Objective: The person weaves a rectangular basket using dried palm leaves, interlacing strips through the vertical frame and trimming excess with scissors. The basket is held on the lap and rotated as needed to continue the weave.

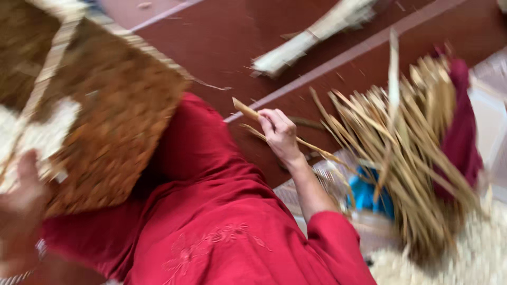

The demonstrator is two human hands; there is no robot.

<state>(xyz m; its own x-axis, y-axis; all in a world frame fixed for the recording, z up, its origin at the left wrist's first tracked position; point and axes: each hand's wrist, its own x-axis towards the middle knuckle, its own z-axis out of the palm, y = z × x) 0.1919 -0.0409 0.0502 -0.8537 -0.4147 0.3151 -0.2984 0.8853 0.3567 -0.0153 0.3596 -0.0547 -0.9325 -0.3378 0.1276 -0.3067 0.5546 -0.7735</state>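
My right hand [279, 134] is closed on a thin tan straw strip [248, 111] that runs from upper left of the fingers down to the right. It hovers over the dark red floor beside my red-clothed knee [200, 158]. My left hand [21, 203], blurred at the lower left edge, grips the near edge of a large brown woven mat [113, 121] with a pale woven border. The mat rests against my lap, tilted.
A loose bundle of tan straw strips [406, 153] stands at the right, wrapped partly in maroon cloth [465, 132], with a blue item [369, 195] beneath. A pale tied bundle [311, 37] lies on the red floor at top. White fluffy material [475, 253] fills the lower right.
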